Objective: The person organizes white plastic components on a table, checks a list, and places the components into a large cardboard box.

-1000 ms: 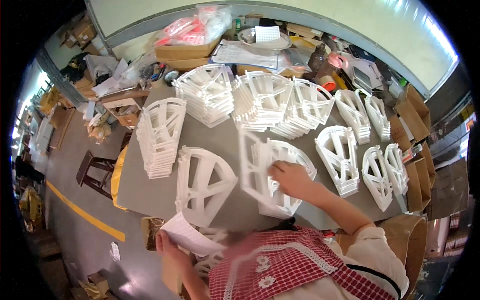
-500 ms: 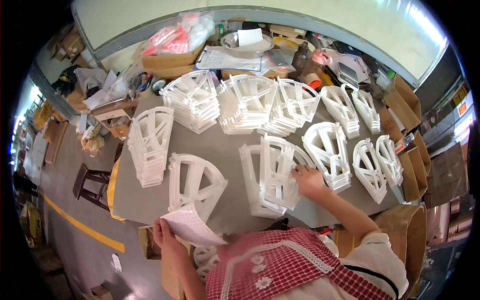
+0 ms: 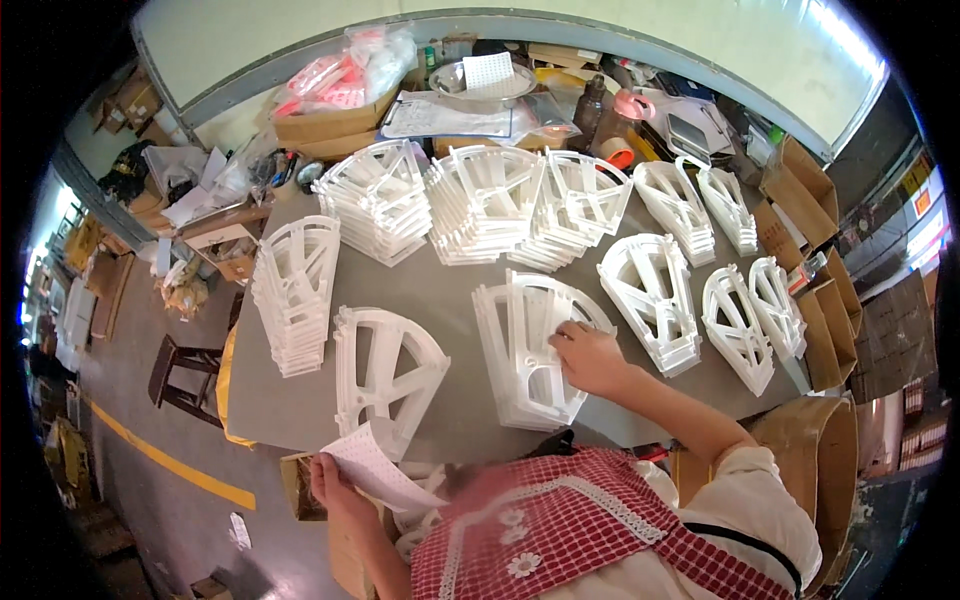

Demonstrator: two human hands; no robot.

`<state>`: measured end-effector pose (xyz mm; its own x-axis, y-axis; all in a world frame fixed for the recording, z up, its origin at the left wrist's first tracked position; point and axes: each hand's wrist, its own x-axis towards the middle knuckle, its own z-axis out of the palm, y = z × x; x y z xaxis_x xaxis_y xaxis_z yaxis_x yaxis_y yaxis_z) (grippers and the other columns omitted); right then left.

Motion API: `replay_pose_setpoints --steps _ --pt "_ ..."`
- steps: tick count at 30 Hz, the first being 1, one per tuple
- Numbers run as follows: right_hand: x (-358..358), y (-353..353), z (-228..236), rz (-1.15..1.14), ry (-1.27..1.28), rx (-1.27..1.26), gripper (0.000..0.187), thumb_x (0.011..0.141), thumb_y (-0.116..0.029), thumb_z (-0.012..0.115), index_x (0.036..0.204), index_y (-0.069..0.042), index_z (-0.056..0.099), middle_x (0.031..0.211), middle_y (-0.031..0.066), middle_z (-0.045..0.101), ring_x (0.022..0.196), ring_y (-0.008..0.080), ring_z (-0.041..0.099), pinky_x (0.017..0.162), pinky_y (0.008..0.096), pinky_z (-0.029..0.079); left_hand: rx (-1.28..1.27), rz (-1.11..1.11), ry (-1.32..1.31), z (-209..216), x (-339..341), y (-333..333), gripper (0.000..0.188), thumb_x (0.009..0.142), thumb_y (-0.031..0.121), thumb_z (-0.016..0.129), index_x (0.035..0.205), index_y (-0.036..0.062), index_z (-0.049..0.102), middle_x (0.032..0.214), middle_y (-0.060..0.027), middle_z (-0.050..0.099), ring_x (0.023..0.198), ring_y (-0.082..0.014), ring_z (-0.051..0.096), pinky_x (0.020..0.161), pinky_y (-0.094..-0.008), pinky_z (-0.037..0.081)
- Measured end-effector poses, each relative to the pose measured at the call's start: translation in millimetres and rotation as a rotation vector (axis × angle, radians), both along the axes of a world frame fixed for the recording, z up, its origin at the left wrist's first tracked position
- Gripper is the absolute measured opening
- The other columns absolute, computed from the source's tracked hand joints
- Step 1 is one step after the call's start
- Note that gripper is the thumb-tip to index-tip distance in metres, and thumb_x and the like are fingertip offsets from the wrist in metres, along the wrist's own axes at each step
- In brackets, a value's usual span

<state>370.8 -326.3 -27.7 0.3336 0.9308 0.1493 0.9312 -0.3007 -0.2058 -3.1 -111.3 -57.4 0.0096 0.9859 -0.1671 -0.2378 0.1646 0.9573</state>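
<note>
My left hand (image 3: 330, 487), low on the left beyond the table's front edge, pinches a white sheet (image 3: 378, 468) covered with rows of small dots. My right hand (image 3: 594, 362) is at the right side of a small stack of white plastic fan-shaped frames (image 3: 522, 350) near the table's front. Its bent fingers grip the top frame; the fingertips are partly hidden. Left of this stack lies another group of fan-shaped frames (image 3: 375, 360), just above the dotted sheet.
More stacks of frames (image 3: 485, 205) line the table's (image 3: 440, 300) back and sides. Behind them are a cardboard box of plastic bags (image 3: 335, 125), a metal dish (image 3: 485, 82), a clipboard (image 3: 445, 118) and a brown bottle (image 3: 590, 112). Cardboard boxes (image 3: 815, 335) stand right; a dark stool (image 3: 185, 372) stands left.
My right hand has moved left, and the top frame has shifted into closer line with the stack beneath it. My left hand still holds the dotted sheet, now slightly lower.
</note>
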Motion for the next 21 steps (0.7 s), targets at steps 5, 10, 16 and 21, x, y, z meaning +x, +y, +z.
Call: replay_pose_setpoints --steps 5,10,16,21 --pt "3.0 70.2 -14.9 -0.233 0.179 -0.193 0.033 0.087 -0.032 0.058 0.089 -0.001 0.069 0.087 0.0179 0.068 0.078 0.0361 0.067 0.069 0.0464 0.053 -0.09 0.031 -0.058 18.2 27.1 -7.7 0.017 0.098 0.018 0.057 0.102 0.0023 0.064 0.096 -0.0026 0.063 0.089 -0.0144 0.057 0.08 -0.0282 0.046" --pt "13.0 90.0 -23.9 -0.344 0.291 -0.253 0.048 0.084 -0.051 0.062 0.081 -0.004 0.072 0.083 0.0167 0.07 0.078 0.0365 0.067 0.071 0.0475 0.053 -0.095 0.086 -0.103 29.5 32.5 -10.9 0.016 0.099 0.017 0.057 0.099 0.0027 0.064 0.094 -0.0028 0.063 0.089 -0.0148 0.058 0.08 -0.0294 0.047" --pt "14.5 86.9 -18.2 -0.445 0.421 -0.268 0.053 0.08 -0.055 0.064 0.081 -0.002 0.073 0.088 0.0183 0.071 0.084 0.0356 0.068 0.076 0.0457 0.053 -0.143 0.138 -0.032 5.0 9.3 -11.3 0.028 0.098 0.022 0.058 0.114 -0.0007 0.056 0.11 -0.0086 0.058 0.103 -0.0193 0.055 0.091 -0.0318 0.044" --pt "15.2 88.1 -45.1 -0.403 0.34 -0.094 0.054 0.079 -0.054 0.066 0.08 -0.001 0.072 0.087 0.02 0.07 0.087 0.036 0.068 0.077 0.0442 0.053 -0.172 0.051 0.023 24.4 18.4 -18.7 0.063 0.096 0.028 0.062 0.142 -0.0064 0.037 0.14 -0.0185 0.047 0.127 -0.0262 0.047 0.107 -0.0352 0.038"
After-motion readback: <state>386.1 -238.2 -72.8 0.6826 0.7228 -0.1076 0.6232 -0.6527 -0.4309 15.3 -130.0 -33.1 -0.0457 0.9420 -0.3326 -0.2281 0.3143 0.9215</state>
